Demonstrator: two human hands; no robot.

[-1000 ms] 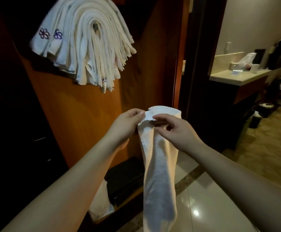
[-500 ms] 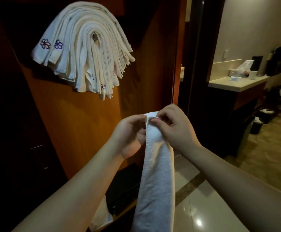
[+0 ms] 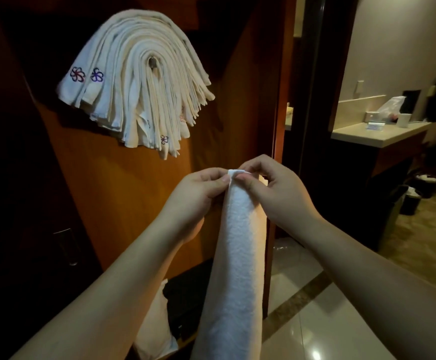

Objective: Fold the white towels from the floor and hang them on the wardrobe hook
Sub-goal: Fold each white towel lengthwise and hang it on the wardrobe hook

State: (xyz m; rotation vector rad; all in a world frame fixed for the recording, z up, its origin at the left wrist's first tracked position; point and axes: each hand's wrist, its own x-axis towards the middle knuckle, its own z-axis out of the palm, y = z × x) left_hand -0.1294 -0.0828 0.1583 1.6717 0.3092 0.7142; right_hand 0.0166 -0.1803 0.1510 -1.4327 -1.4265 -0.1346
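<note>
While the towel hangs as a long narrow folded strip in front of the wardrobe, its top edge is pinched from both sides, the left hand and right hand close together with thumbs and fingers clamped on the cloth. Up and to the left, a thick fan of folded towels drapes over the hook on the wooden panel. Off to the right stands a pale counter, with glossy floor below.
</note>
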